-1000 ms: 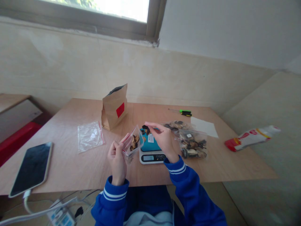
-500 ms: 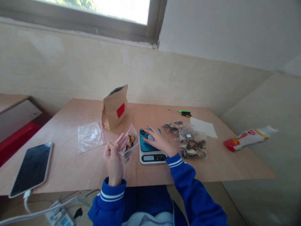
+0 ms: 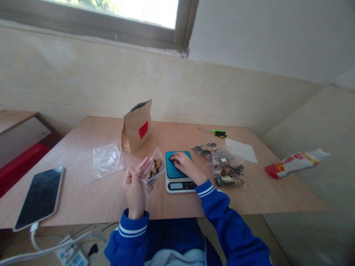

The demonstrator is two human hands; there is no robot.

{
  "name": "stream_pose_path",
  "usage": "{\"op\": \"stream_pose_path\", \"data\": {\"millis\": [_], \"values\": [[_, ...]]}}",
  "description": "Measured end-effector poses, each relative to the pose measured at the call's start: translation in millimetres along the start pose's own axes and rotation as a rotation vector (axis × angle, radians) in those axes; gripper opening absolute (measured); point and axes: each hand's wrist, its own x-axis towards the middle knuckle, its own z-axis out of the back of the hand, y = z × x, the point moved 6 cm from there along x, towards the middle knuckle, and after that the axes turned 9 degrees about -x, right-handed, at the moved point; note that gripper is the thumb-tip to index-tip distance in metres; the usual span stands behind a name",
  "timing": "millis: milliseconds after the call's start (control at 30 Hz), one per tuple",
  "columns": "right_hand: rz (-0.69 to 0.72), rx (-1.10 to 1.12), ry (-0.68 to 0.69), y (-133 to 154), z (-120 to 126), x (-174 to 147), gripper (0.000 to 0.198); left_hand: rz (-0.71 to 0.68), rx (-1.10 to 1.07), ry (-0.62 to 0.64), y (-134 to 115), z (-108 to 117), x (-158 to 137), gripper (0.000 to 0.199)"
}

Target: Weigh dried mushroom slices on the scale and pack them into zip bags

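My left hand [image 3: 133, 190] is closed on the edge of a clear zip bag [image 3: 144, 170], whose mouth gapes to the right. Brown dried mushroom slices [image 3: 155, 168] lie inside it. Just right of the bag stands a white kitchen scale [image 3: 172, 187] with a blue top and a lit display. Over that top my right hand [image 3: 185, 164] has its fingers drawn together, with a small dark dried mushroom piece [image 3: 171, 159] at the fingertips. The palm side of this hand is hidden.
Two filled zip bags [image 3: 229, 171] lie right of the scale, near white paper [image 3: 242, 149] and green and yellow-black handled tools [image 3: 219, 132]. A brown paper bag [image 3: 133, 129] stands behind. Leftward are an empty zip bag [image 3: 107, 161] and a tablet [image 3: 40, 195]. A bottle [image 3: 294, 163] is at right.
My right hand's spread fingers have drawn together around a dried mushroom piece on the scale's top, uncovering more blue. My left hand still holds the bag in nearly the same place.
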Motion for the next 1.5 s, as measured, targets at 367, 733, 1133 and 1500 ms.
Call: {"op": "stream_pose_path", "data": {"millis": [367,733,1133,1500], "values": [[-0.16,0.201,-0.283,4.6,50.9,0.2,0.02,0.054,-0.019,0.021,1.6,-3.8,-2.6,0.036],[0.16,0.427,0.006,97.6,82.7,16.6,0.025,0.071,0.013,0.025,3.4,-7.8,-5.6,0.036],[-0.169,0.69,-0.089,58.1,61.2,-13.8,0.039,0.325,0.034,0.186,-3.4,-21.6,-2.9,0.028],[-0.704,0.636,-0.841,54.6,67.2,-67.9,0.038,0.231,0.22,0.322,-0.8,-27.0,-10.9,0.038]]}}
